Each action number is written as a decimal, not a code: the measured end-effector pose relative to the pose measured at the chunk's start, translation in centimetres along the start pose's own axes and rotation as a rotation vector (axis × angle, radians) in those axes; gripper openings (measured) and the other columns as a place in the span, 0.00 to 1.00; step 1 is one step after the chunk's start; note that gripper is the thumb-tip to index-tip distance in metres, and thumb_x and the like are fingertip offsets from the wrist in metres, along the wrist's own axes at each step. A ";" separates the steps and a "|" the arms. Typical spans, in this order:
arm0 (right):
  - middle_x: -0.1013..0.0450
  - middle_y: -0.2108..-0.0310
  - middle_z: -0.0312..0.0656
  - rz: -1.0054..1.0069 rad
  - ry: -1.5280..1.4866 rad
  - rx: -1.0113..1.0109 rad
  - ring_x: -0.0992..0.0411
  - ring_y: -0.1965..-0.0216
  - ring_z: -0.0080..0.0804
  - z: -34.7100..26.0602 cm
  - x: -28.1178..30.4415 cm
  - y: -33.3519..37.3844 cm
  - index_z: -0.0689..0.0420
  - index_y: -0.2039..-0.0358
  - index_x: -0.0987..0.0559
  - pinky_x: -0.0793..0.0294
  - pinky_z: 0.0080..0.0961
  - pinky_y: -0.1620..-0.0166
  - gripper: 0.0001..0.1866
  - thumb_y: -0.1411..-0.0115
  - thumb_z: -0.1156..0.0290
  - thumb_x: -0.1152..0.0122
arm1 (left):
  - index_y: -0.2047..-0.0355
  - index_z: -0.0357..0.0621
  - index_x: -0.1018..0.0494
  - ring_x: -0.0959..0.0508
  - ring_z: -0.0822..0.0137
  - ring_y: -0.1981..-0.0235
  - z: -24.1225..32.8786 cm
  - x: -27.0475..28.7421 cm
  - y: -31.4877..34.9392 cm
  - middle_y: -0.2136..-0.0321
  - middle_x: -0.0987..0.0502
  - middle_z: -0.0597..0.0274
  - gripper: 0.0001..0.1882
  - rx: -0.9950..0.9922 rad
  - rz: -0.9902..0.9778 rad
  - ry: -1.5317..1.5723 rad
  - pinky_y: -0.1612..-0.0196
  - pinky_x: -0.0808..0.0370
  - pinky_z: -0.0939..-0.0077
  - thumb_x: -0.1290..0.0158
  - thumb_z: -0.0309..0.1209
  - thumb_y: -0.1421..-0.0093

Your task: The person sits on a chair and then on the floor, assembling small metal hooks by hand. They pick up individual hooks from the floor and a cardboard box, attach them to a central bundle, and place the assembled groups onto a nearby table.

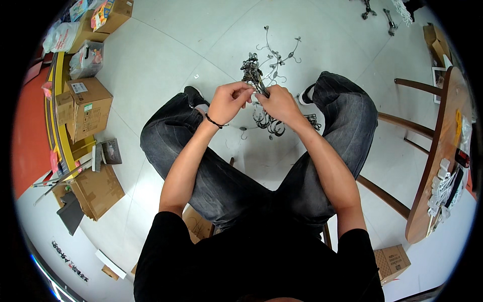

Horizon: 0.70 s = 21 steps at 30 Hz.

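A: Pale grey tiled floor (166,65) all around you, a brown cardboard box with a white label (93,113) over on your left, and a brown wooden table with a curved edge (427,186) on your right with white cables (438,194) lying on it. So what've you got there?

B: A bundle of dark shiny metal pieces with curled ends (250,68), held out in front of you, between your knees, top end leaning a bit left. Your right hand (277,104) has the lower end: thumb pressed along it, fingers curled in around it.

A: And the left?

B: Your left hand (226,103) is just beside it, fingers bent in toward the thumb, tips close to that same lower end. Can't tell if they're pinching a piece, too small to make out tbh. There's a black cord bracelet (215,122) on that wrist.

A: What's the spindly stuff past your hands?

B: A thin dark branching metal piece with hooks (275,56), lying on the floor beyond them, slightly right. Closer to you there's a heap of dark curved metal hooks (271,125), partly hidden by your right hand and forearm, between your dark grey jeans legs (347,131).
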State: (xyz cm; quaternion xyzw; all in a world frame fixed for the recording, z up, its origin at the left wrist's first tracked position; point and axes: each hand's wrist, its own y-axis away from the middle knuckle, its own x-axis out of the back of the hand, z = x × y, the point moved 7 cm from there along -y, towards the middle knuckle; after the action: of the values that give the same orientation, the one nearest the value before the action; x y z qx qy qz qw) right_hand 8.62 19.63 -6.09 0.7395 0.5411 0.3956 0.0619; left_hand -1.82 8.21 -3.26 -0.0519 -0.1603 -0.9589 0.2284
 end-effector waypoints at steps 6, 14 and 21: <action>0.23 0.77 0.56 -0.056 -0.056 0.010 0.22 0.68 0.54 0.6 -0.8 -0.3 0.66 0.72 0.18 0.23 0.45 0.59 0.19 0.43 0.58 0.40 | 0.62 0.35 0.19 0.28 0.79 0.81 0.2 -0.2 0.1 0.77 0.22 0.65 0.06 -0.100 0.095 -0.125 0.77 0.32 0.83 0.43 0.24 0.37; 0.22 0.80 0.51 -0.146 -0.242 -0.001 0.20 0.74 0.44 2.3 -2.8 -1.2 0.68 0.77 0.20 0.21 0.37 0.64 0.20 0.43 0.60 0.40 | 0.65 0.35 0.19 0.26 0.74 0.80 3.1 -0.9 0.9 0.76 0.21 0.59 0.05 -0.445 0.150 -0.326 0.75 0.31 0.81 0.40 0.22 0.43; 0.22 0.81 0.49 -0.190 -0.275 -0.048 0.20 0.76 0.38 1.6 -2.6 -0.8 0.68 0.78 0.20 0.21 0.35 0.66 0.20 0.42 0.60 0.39 | 0.64 0.33 0.20 0.27 0.80 0.80 0.3 0.3 0.6 0.78 0.22 0.65 0.05 -0.095 0.208 0.072 0.76 0.31 0.84 0.43 0.23 0.38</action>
State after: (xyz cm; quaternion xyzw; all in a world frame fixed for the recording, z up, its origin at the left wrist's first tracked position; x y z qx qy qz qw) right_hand 8.85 18.32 -8.94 0.7304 0.5854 0.2959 0.1903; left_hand -1.76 7.67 -2.73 -0.0446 -0.0999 -0.9378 0.3295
